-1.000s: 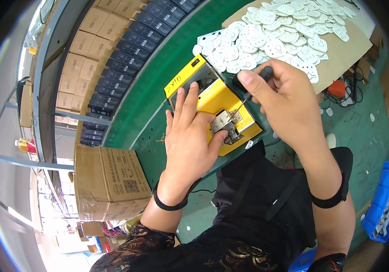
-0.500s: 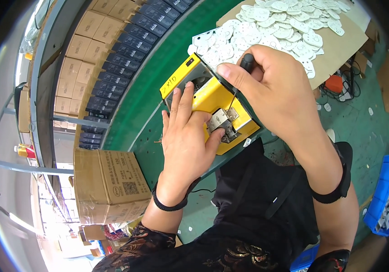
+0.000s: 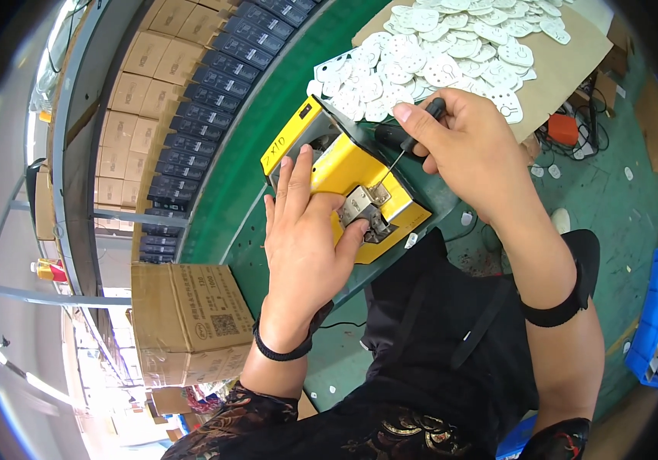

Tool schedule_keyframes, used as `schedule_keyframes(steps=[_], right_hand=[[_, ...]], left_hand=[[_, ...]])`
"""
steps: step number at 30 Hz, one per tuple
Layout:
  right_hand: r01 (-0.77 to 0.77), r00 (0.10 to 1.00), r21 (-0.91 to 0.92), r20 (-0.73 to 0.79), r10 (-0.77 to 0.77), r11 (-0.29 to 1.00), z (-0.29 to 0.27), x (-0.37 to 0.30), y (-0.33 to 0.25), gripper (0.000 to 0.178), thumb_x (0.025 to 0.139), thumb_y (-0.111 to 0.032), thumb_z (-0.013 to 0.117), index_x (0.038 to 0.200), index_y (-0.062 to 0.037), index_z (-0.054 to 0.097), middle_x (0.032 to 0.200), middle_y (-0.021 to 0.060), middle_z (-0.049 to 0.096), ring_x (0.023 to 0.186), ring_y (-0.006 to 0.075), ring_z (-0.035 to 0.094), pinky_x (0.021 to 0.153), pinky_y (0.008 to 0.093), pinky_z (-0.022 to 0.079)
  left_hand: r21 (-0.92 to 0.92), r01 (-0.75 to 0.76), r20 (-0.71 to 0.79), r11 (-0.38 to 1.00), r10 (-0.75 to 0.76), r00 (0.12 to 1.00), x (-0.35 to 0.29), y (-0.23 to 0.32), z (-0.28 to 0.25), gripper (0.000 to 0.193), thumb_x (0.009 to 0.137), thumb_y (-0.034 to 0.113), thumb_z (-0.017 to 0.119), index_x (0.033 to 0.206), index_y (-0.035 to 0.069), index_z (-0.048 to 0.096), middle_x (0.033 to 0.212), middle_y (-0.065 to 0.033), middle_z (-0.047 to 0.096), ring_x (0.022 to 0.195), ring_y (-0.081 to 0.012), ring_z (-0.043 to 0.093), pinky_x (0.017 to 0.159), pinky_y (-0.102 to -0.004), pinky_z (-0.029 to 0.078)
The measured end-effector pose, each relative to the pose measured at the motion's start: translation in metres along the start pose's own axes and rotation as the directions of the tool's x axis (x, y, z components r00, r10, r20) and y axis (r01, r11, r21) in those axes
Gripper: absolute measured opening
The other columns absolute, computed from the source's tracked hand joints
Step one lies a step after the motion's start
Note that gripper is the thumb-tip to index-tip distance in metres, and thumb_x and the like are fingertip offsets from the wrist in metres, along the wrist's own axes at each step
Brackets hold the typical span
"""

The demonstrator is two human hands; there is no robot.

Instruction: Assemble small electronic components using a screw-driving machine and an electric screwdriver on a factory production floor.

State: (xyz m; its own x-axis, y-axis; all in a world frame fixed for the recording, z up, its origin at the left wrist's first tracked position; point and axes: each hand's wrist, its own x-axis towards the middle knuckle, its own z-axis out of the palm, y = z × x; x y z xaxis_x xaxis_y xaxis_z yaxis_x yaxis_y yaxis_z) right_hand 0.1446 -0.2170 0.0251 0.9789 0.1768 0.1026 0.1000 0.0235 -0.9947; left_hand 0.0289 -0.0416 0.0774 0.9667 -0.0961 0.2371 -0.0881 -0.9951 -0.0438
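Note:
A yellow machine (image 3: 327, 175) with a grey metal bracket (image 3: 359, 205) on its near end stands tilted on the green workbench. My left hand (image 3: 306, 230) lies over the machine's left side, its fingers stretched and spread, the thumb against the bracket. In my right hand (image 3: 467, 146) is a screwdriver (image 3: 435, 110) with a dark handle, pinched between thumb and fingers. Its thin shaft slants down left to the small plate beside the bracket; whether the tip sits in a screw is too small to tell. Behind the shaft shows a black rounded part (image 3: 392, 138).
Flat white pieces (image 3: 440, 69) are heaped on a cardboard sheet (image 3: 566, 65) at the back right. A large carton (image 3: 191, 314) stands at left, below shelved boxes (image 3: 133, 96). Cables and an orange object (image 3: 563, 130) lie on the right; a blue bin (image 3: 654, 322) is farther right.
My right hand has moved slightly right, and the screwdriver leans more to the right. My left hand stays on the machine. The whole view has shifted a little.

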Motion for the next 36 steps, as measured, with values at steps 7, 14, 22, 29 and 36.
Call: schedule_keyframes(steps=[7, 14, 22, 29, 36], right_hand=[[0.015, 0.995, -0.074, -0.101, -0.023, 0.997, 0.001, -0.006, 0.015, 0.030, 0.087, -0.028, 0.067, 0.086, 0.0021, 0.065, 0.076, 0.0197, 0.067, 0.075, 0.0349, 0.066, 0.071, 0.0423, 0.051], [0.015, 0.999, -0.234, -0.044, -0.026, 0.972, -0.004, -0.006, 0.022, 0.028, 0.093, -0.029, 0.064, 0.097, -0.0013, 0.062, 0.071, 0.0055, 0.062, 0.058, 0.0094, 0.059, 0.054, 0.0247, 0.048], [-0.151, 0.987, -0.025, -0.050, 0.150, 0.988, -0.007, -0.022, 0.002, 0.032, 0.093, -0.035, 0.064, 0.102, -0.0037, 0.063, 0.071, 0.0010, 0.058, 0.058, 0.0055, 0.053, 0.053, 0.0207, 0.043], [-0.247, 0.968, -0.078, -0.063, 0.242, 0.966, -0.006, -0.020, 0.010, 0.037, 0.090, -0.039, 0.065, 0.103, -0.0046, 0.065, 0.079, 0.0059, 0.066, 0.065, 0.0151, 0.061, 0.060, 0.0301, 0.049], [-0.223, 0.974, -0.062, -0.058, 0.219, 0.973, -0.006, -0.025, 0.009, 0.034, 0.094, -0.042, 0.063, 0.101, -0.0084, 0.062, 0.073, -0.0029, 0.056, 0.056, 0.0016, 0.048, 0.052, 0.0183, 0.040]], left_hand=[[0.020, -0.014, 0.002, 1.000, 0.014, 1.000, -0.001, -0.001, 0.002, 0.030, 0.074, 0.016, 0.079, 0.096, 0.001, 0.064, 0.152, -0.0257, 0.033, 0.142, -0.0465, 0.030, 0.107, -0.0645, 0.031], [0.016, -0.044, -0.006, 0.999, 0.044, 0.999, 0.000, -0.005, 0.005, 0.033, 0.074, 0.017, 0.079, 0.097, 0.000, 0.063, 0.150, -0.0281, 0.036, 0.140, -0.0471, 0.031, 0.108, -0.0594, 0.032], [-0.021, -0.064, -0.055, 0.998, 0.063, 0.996, -0.001, -0.009, 0.008, 0.030, 0.074, 0.016, 0.079, 0.096, 0.001, 0.065, 0.149, -0.0275, 0.037, 0.139, -0.0468, 0.034, 0.106, -0.0618, 0.034], [-0.030, -0.046, -0.088, 0.998, 0.043, 0.995, -0.005, -0.008, 0.010, 0.029, 0.074, 0.018, 0.079, 0.094, 0.000, 0.068, 0.148, -0.0274, 0.038, 0.139, -0.0441, 0.036, 0.106, -0.0641, 0.034], [0.017, -0.041, -0.118, 0.999, 0.043, 0.992, -0.004, -0.006, 0.011, 0.029, 0.075, 0.019, 0.079, 0.093, -0.001, 0.069, 0.145, -0.0280, 0.042, 0.136, -0.0413, 0.041, 0.107, -0.0556, 0.037]])
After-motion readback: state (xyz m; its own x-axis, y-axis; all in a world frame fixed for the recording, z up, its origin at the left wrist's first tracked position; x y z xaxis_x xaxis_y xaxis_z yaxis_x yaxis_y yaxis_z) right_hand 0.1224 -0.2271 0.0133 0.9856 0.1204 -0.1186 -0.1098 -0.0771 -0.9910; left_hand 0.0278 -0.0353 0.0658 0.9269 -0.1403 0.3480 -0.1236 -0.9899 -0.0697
